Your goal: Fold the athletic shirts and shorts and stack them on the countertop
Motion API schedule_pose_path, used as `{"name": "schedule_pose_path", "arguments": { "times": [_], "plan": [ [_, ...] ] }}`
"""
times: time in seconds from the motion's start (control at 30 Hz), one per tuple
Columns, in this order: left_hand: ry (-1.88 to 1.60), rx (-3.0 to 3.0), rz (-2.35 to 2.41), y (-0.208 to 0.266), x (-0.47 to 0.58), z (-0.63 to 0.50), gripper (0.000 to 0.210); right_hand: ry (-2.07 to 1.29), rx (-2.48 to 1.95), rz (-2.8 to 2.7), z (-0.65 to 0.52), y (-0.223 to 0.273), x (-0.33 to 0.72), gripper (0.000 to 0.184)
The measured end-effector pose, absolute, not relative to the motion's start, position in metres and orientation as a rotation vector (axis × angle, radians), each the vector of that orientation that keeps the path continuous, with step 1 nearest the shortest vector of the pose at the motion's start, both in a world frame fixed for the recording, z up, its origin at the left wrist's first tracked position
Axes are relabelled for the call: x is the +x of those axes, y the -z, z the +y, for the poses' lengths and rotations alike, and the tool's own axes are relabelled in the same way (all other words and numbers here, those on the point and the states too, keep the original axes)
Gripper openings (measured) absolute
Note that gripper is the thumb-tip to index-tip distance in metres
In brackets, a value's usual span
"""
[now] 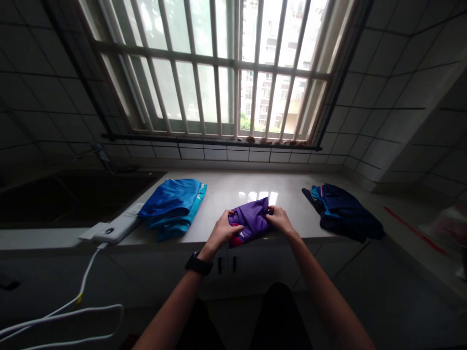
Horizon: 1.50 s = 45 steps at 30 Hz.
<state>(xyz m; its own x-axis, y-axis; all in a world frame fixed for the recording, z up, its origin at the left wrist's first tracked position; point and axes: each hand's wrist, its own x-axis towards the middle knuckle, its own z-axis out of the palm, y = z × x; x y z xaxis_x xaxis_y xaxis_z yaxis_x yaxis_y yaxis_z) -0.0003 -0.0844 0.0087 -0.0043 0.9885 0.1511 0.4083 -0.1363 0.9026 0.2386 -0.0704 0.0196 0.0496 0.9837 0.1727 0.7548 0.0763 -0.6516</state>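
Observation:
A folded purple cloth (pixel 252 217) with a red and white patch at its lower left lies at the counter's front edge, between my hands. My left hand (pixel 223 229) grips its left side, thumb on top. At the right side, my right hand (pixel 279 218) pinches the cloth's edge between thumb and fingers. The cloth looks like a garment, but its kind cannot be made out. To the left sits a folded stack of blue and teal cloth (pixel 173 204). Over on the right is a folded dark navy cloth pile (pixel 345 211) with a light blue part.
A white power bank (pixel 118 226) with a white cable (pixel 85 277) lies at the front edge beside the blue stack. Behind it is a dark sink (pixel 73 194) with a faucet (pixel 103 158). A red strip (pixel 414 229) lies on the right counter. A barred window (pixel 219 68) is behind.

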Motion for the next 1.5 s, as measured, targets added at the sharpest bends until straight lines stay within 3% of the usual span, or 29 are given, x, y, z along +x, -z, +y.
{"name": "schedule_pose_path", "arguments": {
  "times": [0.2, 0.37, 0.47, 0.67, 0.8, 0.9, 1.07, 1.23, 1.33, 1.5],
  "plan": [
    [-1.556, 1.625, 1.465, -0.044, -0.031, -0.107, 0.03, -0.499, -1.337, -1.694, -0.034, -0.071, 0.191, 0.034],
    [-2.047, 1.43, 1.704, -0.089, -0.084, -0.086, 0.032, -0.132, -1.16, -1.891, 0.008, -0.156, 0.086, 0.051],
    [-2.124, 1.145, 1.891, -0.083, -0.115, -0.071, 0.038, -0.035, -1.146, -2.011, 0.008, -0.177, 0.031, 0.062],
    [-1.772, 0.882, 1.97, -0.028, -0.146, -0.073, 0.043, -0.34, -1.384, -2.042, -0.011, -0.12, 0.003, 0.05],
    [-1.763, 0.822, 1.925, -0.021, -0.154, -0.072, 0.045, -0.675, -1.598, -1.964, -0.003, -0.073, 0.01, 0.034],
    [-1.769, 0.848, 1.92, -0.023, -0.16, -0.065, 0.048, -0.797, -1.565, -1.955, 0.003, -0.059, 0.007, 0.037],
    [-1.9, 0.926, 1.638, -0.043, -0.157, -0.045, 0.04, -0.895, -1.394, -1.593, 0.011, -0.072, -0.016, 0.021],
    [-2.003, 0.942, 1.244, -0.111, -0.146, -0.02, 0.036, -1.56, -0.839, -1.012, 0.026, -0.111, -0.031, 0.017],
    [-2.09, 1.062, 1.083, -0.146, -0.144, -0.014, 0.037, -1.702, -0.501, -0.819, 0.033, -0.128, -0.036, 0.025],
    [-2.034, 0.995, 1.236, -0.127, -0.14, -0.028, 0.036, -1.748, -0.603, -0.889, 0.03, -0.1, -0.047, 0.026]
  ]
}}
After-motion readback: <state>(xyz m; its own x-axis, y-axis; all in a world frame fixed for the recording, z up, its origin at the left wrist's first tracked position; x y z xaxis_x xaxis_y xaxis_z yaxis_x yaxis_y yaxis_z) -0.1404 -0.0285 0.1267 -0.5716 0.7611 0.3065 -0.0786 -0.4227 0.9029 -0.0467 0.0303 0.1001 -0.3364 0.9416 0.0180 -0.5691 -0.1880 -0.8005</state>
